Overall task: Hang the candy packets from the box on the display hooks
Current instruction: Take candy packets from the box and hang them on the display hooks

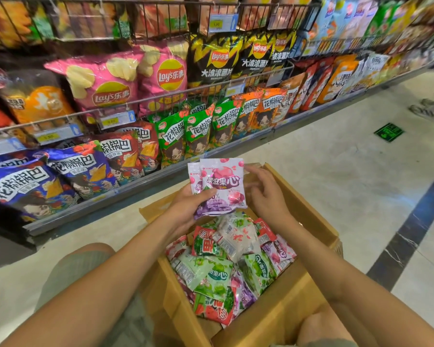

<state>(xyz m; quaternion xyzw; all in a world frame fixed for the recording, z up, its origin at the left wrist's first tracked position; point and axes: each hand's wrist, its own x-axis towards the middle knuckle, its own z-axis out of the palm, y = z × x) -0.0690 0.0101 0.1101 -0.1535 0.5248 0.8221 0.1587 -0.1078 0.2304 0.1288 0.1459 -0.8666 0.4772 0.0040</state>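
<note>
Purple packets (221, 186): gripped in left hand (186, 209), thumb across front.
Right hand (266, 196): fingertips (247, 169) at packets' edge; grip unclear.
Box (273, 319): below both hands, holding more candy.

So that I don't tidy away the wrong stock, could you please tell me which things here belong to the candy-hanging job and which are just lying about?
Part of the job: purple candy packets, held in the left hand; right hand, touching their edge; cardboard box; mixed packets inside it.
Just lying about: crisp bags on the shelves; price tags; green floor sticker.
</note>
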